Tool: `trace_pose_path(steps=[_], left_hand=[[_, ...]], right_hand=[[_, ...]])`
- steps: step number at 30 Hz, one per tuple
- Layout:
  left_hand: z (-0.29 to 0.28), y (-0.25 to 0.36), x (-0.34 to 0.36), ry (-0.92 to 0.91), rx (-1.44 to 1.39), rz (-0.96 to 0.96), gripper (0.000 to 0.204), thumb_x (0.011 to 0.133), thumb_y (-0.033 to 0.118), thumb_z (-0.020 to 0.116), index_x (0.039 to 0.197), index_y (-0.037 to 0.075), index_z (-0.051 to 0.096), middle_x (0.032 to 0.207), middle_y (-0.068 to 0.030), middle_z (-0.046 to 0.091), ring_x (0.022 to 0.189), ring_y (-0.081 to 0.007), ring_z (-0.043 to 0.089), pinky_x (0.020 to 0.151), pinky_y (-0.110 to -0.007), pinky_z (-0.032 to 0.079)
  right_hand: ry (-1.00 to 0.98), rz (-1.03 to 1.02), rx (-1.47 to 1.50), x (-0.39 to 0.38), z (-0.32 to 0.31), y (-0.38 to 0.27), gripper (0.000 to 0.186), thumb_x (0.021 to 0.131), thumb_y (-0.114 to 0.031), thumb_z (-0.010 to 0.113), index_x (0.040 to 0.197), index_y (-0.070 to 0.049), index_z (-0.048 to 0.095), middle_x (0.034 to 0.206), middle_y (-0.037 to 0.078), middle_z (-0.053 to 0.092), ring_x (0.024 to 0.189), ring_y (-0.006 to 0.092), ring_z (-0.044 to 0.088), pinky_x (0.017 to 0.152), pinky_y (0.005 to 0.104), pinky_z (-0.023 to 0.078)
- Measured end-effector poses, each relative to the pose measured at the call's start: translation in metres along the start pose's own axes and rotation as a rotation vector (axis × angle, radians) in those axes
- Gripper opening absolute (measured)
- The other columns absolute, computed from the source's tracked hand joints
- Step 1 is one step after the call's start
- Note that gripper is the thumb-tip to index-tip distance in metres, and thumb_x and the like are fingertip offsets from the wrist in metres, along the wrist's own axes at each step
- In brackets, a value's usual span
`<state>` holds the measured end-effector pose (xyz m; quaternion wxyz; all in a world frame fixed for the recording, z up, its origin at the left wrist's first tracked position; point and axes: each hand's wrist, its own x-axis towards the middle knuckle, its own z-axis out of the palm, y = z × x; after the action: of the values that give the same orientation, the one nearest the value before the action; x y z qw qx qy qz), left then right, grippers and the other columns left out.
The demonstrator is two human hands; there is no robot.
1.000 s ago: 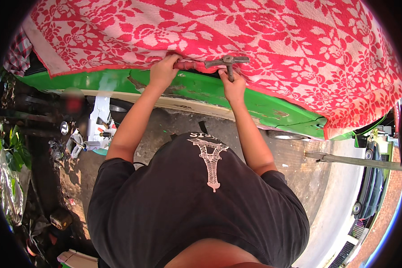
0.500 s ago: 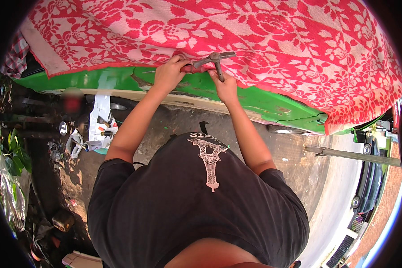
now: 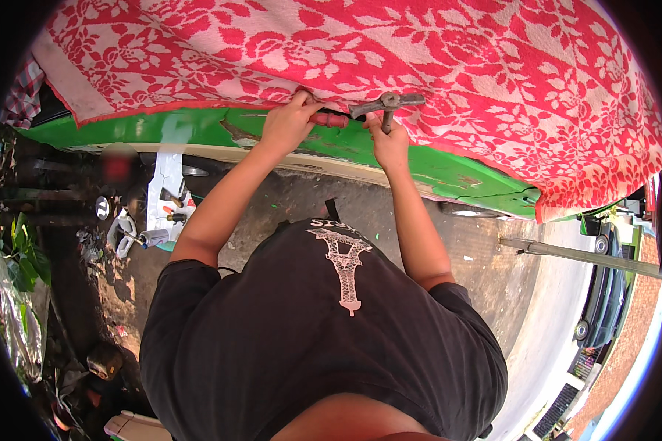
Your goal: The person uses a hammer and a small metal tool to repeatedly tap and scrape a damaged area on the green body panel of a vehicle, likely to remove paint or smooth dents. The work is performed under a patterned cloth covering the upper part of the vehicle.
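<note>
In my left hand (image 3: pixel 287 125), closed around it, is a red-handled screwdriver (image 3: pixel 332 120). It lies nearly level, its thin shaft pointing left along the green car body panel (image 3: pixel 327 147). The paint beside it is cracked and chipped. My right hand (image 3: pixel 391 145) grips a hammer (image 3: pixel 391 101) by its handle, the metal head uppermost. One end of the head faces the butt of the screwdriver handle, a small gap between them. The screwdriver's tip is hard to make out.
A red and pink floral blanket (image 3: pixel 449 51) drapes over the car down to the green panel. Tools and a bottle lie on the ground at left, near a white strip (image 3: pixel 165 180). A grey pole (image 3: pixel 581 255) stands at right, with a parked dark car (image 3: pixel 604 298) beyond.
The hammer and my right hand have moved right, drawing the head away from the screwdriver handle. My left hand has shifted slightly right with the screwdriver.
</note>
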<state>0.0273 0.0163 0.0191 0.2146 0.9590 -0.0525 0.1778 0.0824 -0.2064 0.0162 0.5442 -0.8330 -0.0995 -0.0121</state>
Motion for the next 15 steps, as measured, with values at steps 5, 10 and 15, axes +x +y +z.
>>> trace_pose_path(steps=[5, 10, 15], left_hand=[[0.000, 0.001, -0.002, -0.046, 0.007, -0.019, 0.041, 0.078, 0.014, 0.069, 0.119, 0.018, 0.068, 0.107, -0.0039, 0.058, 0.086, -0.0279, 0.067, 0.071, -0.042, 0.054], [-0.005, 0.006, -0.003, -0.082, -0.035, -0.035, 0.043, 0.080, 0.015, 0.069, 0.123, 0.018, 0.066, 0.106, -0.0046, 0.058, 0.086, -0.0288, 0.066, 0.072, -0.042, 0.054], [-0.001, -0.004, 0.000, -0.076, -0.035, -0.020, 0.045, 0.081, 0.013, 0.068, 0.125, 0.020, 0.065, 0.103, -0.0054, 0.058, 0.086, -0.0287, 0.066, 0.072, -0.043, 0.053]], right_hand=[[-0.018, 0.157, 0.180, -0.007, -0.010, -0.020, 0.034, 0.096, -0.032, 0.065, 0.085, -0.001, 0.071, 0.065, 0.003, 0.063, 0.054, 0.0117, 0.056, 0.052, 0.0292, 0.045], [-0.039, 0.163, 0.178, 0.004, 0.005, 0.027, 0.038, 0.098, -0.033, 0.061, 0.108, 0.003, 0.071, 0.095, 0.010, 0.071, 0.085, 0.0169, 0.067, 0.064, 0.0282, 0.055], [0.066, 0.162, 0.121, 0.002, 0.010, 0.016, 0.037, 0.096, -0.034, 0.063, 0.110, -0.001, 0.072, 0.085, 0.008, 0.070, 0.072, 0.0136, 0.062, 0.062, 0.0285, 0.052]])
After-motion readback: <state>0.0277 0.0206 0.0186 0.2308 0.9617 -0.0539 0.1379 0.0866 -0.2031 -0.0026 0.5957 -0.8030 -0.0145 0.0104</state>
